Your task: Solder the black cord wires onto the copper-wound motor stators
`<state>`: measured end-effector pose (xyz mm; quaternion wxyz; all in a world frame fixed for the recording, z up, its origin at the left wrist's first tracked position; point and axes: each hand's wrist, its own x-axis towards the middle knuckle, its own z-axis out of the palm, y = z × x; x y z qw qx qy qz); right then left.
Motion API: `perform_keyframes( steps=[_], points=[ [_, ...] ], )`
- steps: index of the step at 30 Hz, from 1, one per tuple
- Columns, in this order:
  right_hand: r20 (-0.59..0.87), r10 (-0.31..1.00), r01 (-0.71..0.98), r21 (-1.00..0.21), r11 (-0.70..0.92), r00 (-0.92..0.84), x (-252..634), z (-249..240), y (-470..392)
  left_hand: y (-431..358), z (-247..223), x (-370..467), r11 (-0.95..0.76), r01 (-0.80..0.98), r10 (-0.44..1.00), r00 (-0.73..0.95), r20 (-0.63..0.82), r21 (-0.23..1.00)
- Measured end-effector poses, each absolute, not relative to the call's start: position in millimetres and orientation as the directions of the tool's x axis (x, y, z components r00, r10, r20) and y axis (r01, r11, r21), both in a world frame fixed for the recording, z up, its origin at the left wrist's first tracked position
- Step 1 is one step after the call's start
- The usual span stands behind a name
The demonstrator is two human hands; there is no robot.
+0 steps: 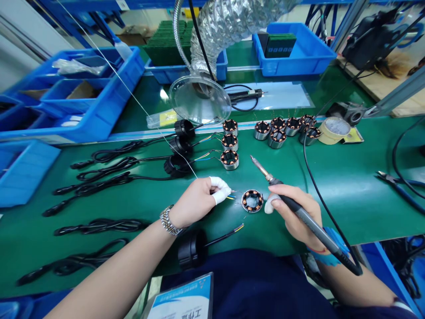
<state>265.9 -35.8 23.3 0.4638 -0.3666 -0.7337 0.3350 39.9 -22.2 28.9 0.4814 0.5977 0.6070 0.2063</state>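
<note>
My right hand (295, 212) grips a soldering iron (299, 212), its tip pointing up and left, above the bench and apart from the parts. In front of it a small motor stator (252, 201) with copper windings lies on the green mat. My left hand (202, 199), with white finger cots on thumb and forefinger, is closed at the stator's left side. A thin strand of solder wire (172, 148) runs down into that hand. Coloured lead ends (230, 197) show by its fingertips; whether they are pinched too I cannot tell.
Three stators (229, 159) joined to black capped cables (175, 165) lie behind my left hand. Several loose stators (277, 138) stand beside a round tin (334, 130). A fume hood (200, 99) hangs overhead. Pliers (398, 184) lie right; another cable cap (192, 250) sits near me.
</note>
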Motion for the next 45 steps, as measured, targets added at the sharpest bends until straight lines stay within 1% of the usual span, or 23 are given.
perform_keyframes(
  steps=[9,15,18,20,23,25,27,29,31,32,34,36,37,38,40,42,45],
  points=[
    [0.441,0.855,0.322,-0.796,0.513,-0.273,260,19,-36,-23,30,40,0.189,0.52,0.925,0.191,-0.329,0.833],
    [0.456,0.831,0.338,-0.765,0.548,-0.318,255,16,-36,-23,32,41,0.225,0.497,0.916,0.185,-0.356,0.838],
    [0.448,0.818,0.328,-0.761,0.561,-0.361,245,15,-34,-22,34,41,0.214,0.502,0.912,0.205,-0.356,0.838],
    [0.464,0.781,0.31,-0.735,0.603,-0.417,237,13,-32,-22,36,41,0.197,0.499,0.903,0.242,-0.354,0.844],
    [0.512,0.691,0.301,-0.646,0.701,-0.511,227,11,-30,-24,40,41,0.215,0.474,0.875,0.294,-0.384,0.854],
    [0.525,0.666,0.305,-0.616,0.727,-0.529,223,11,-30,-26,43,39,0.219,0.473,0.852,0.334,-0.404,0.853],
    [0.524,0.687,0.301,-0.639,0.708,-0.504,221,12,-32,-28,48,34,0.173,0.479,0.817,0.419,-0.397,0.861],
    [0.494,0.735,0.285,-0.702,0.653,-0.466,221,15,-34,-30,54,27,0.067,0.49,0.763,0.536,-0.361,0.869],
    [0.426,0.793,0.267,-0.78,0.566,-0.435,221,17,-37,-33,59,18,-0.059,0.541,0.746,0.582,-0.323,0.839],
    [0.387,0.819,0.259,-0.815,0.519,-0.424,221,18,-39,-36,61,14,-0.109,0.591,0.768,0.561,-0.309,0.8],
    [0.324,0.855,0.231,-0.869,0.438,-0.404,219,18,-41,-43,61,9,-0.145,0.705,0.848,0.451,-0.28,0.695],
    [0.284,0.882,0.198,-0.905,0.376,-0.376,217,16,-43,-50,59,9,-0.117,0.772,0.917,0.325,-0.23,0.624],
    [0.27,0.893,0.181,-0.919,0.351,-0.359,216,15,-44,-54,57,11,-0.093,0.775,0.94,0.276,-0.201,0.625],
    [0.259,0.903,0.166,-0.929,0.329,-0.342,214,14,-44,-57,55,14,-0.068,0.753,0.957,0.235,-0.171,0.654],
    [0.237,0.918,0.141,-0.946,0.292,-0.317,212,13,-45,-62,51,22,-0.031,0.659,0.972,0.195,-0.131,0.752],
    [0.221,0.924,0.112,-0.957,0.267,-0.314,211,13,-46,-64,47,31,-0.04,0.548,0.969,0.225,-0.101,0.836],
    [0.222,0.923,0.095,-0.96,0.263,-0.313,210,13,-47,-64,43,42,-0.115,0.47,0.959,0.282,-0.025,0.875]
  ],
)
